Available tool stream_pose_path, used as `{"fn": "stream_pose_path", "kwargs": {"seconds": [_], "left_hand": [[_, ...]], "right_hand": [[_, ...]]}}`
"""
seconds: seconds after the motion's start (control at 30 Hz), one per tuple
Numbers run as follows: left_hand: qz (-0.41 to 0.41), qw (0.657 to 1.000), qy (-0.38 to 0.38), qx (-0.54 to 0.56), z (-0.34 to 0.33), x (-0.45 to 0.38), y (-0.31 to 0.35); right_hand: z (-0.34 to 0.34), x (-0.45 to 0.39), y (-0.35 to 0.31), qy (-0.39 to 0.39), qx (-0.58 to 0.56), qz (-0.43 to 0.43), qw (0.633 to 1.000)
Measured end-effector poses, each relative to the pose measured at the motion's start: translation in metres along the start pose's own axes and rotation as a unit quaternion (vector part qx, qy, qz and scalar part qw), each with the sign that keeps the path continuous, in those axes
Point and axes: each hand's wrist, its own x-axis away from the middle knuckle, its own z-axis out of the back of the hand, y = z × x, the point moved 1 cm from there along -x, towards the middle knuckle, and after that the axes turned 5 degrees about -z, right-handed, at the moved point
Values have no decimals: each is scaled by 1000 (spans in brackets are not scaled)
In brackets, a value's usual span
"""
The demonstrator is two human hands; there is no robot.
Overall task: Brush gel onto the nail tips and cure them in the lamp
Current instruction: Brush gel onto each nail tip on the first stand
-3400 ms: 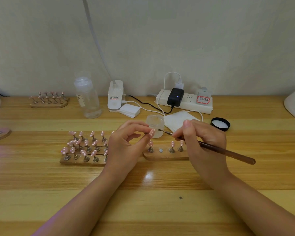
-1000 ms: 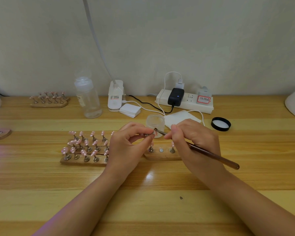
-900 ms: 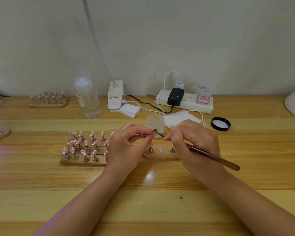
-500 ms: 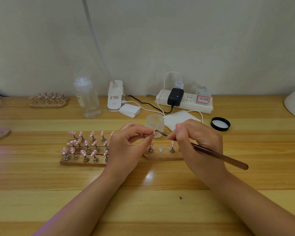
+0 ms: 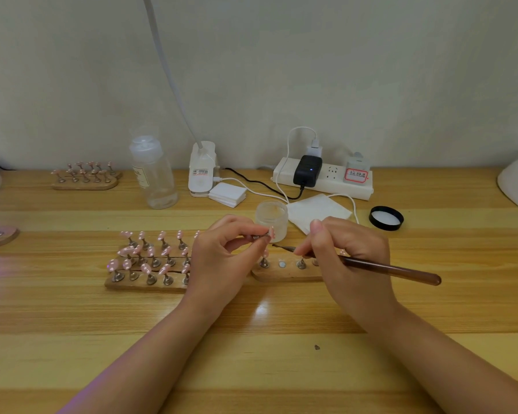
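left hand [image 5: 222, 258]: I'm pinching one nail tip [image 5: 270, 232], 12 o'clock of knuckles
right hand [image 5: 350, 258]: gripping brush [image 5: 371, 266]
tip: go light, thin even strokes imo

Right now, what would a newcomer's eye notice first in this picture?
The two hands at the table's centre: the left hand pinches a pink nail tip on its stand, the right hand holds a brush beside it. Left of them stands a wooden rack crowded with pink tips.

Pink nail tip [image 5: 271, 231] beside brush [image 5: 371, 265] bristles.
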Motion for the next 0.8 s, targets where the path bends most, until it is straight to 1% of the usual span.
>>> {"fn": "stream_pose_path", "kwargs": {"seconds": [0.1, 0.17, 0.37, 0.53, 0.67, 0.8], "left_hand": [[4, 1000, -4, -4, 2, 1, -1], [7, 1000, -7, -1, 2, 2, -1], [11, 1000, -10, 6, 2, 1, 0], [14, 1000, -8, 6, 1, 0, 1], [17, 1000, -17, 10, 1, 1, 2], [17, 1000, -22, 1, 2, 0, 0]], "right_hand": [[2, -1, 0, 26, -11, -25, 999], [2, -1, 1, 29, -11, -43, 999], [-1, 0, 1, 21, -17, -71, 997], [-2, 3, -2, 6, -54, -78, 995], [-1, 2, -2, 35, -70, -85, 993], [-1, 0, -1, 52, -69, -113, 990]]}}
